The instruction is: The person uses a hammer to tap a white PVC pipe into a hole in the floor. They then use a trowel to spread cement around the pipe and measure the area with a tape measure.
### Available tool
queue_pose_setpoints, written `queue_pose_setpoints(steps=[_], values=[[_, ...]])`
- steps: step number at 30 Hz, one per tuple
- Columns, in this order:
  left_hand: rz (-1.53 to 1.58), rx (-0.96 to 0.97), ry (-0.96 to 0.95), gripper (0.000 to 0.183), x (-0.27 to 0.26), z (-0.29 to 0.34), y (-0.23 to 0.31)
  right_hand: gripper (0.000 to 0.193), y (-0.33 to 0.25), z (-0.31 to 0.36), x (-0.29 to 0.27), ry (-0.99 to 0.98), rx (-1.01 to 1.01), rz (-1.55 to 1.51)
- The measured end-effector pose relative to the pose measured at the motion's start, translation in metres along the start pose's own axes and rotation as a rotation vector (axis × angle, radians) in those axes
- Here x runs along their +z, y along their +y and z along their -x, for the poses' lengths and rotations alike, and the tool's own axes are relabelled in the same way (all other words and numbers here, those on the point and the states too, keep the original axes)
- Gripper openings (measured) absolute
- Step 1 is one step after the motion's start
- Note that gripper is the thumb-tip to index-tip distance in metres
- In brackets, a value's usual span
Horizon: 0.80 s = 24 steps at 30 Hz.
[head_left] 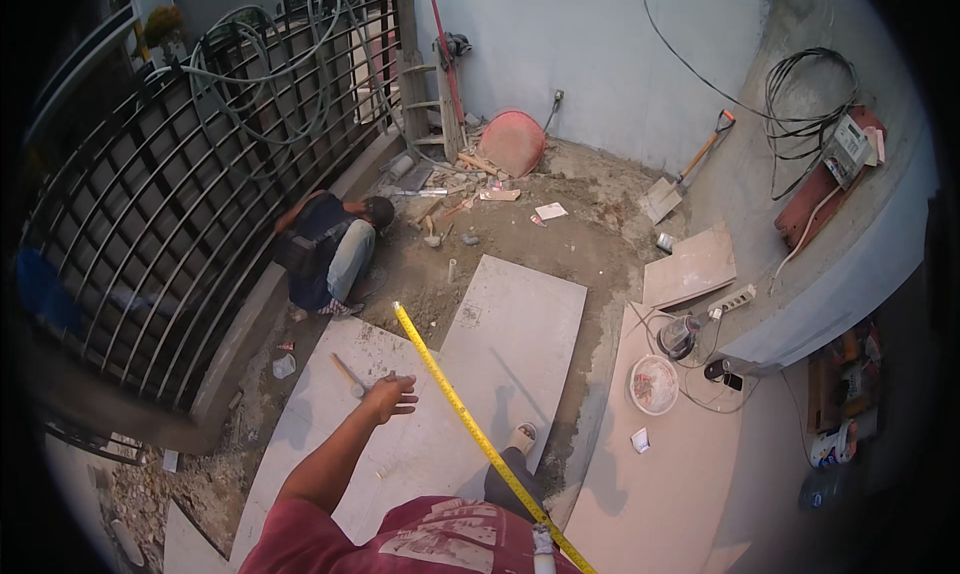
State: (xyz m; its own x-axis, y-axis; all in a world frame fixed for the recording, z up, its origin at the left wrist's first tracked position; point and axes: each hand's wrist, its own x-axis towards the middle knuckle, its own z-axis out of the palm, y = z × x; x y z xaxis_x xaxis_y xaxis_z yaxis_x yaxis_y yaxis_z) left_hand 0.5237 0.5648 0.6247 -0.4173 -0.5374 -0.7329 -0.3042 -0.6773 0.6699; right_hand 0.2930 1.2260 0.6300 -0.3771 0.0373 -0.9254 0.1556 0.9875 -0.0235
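My left hand (390, 398) is held out over the large pale tiles, fingers apart and nothing in it. Just beyond it lies a wooden-handled hammer (347, 373) on the left tile (300, 429). A yellow tape measure blade (456, 402) stretches diagonally from the lower edge, beside my torso, across the tiles, its end near the tiles' far side. By the lower edge a whitish cylindrical piece (543, 549) meets the blade; I cannot make out what it is. My right hand is out of sight. The right tile (530, 314) reaches farther out than the left one.
A co-worker (330, 249) crouches by the metal fence (190, 164). Rubble and hand tools lie on the far dirt. A shovel (690, 169) leans at the right wall. To the right are a white bucket (654, 385), an angle grinder (679, 336), cords and a power strip (732, 301).
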Motion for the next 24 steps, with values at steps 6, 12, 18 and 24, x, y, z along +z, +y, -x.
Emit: queue_pose_setpoints(steps=[6,12,18,24], values=[[-0.117,-0.388,-0.661,0.039,0.127,0.040,-0.010,0.040,-0.116,-0.114,-0.088,-0.029,-0.064,-0.153],[-0.486,0.079,-0.899,0.052,0.196,0.055,0.153,0.041,-0.180,-0.196,-0.196,-0.058,-0.075,-0.144],[-0.081,0.695,-1.312,0.056,0.227,0.019,0.315,0.037,-0.337,-0.228,-0.304,-0.002,-0.129,-0.066],[0.286,1.094,-1.326,0.081,0.252,0.040,0.457,0.038,-0.503,-0.255,-0.361,-0.035,-0.210,0.045]])
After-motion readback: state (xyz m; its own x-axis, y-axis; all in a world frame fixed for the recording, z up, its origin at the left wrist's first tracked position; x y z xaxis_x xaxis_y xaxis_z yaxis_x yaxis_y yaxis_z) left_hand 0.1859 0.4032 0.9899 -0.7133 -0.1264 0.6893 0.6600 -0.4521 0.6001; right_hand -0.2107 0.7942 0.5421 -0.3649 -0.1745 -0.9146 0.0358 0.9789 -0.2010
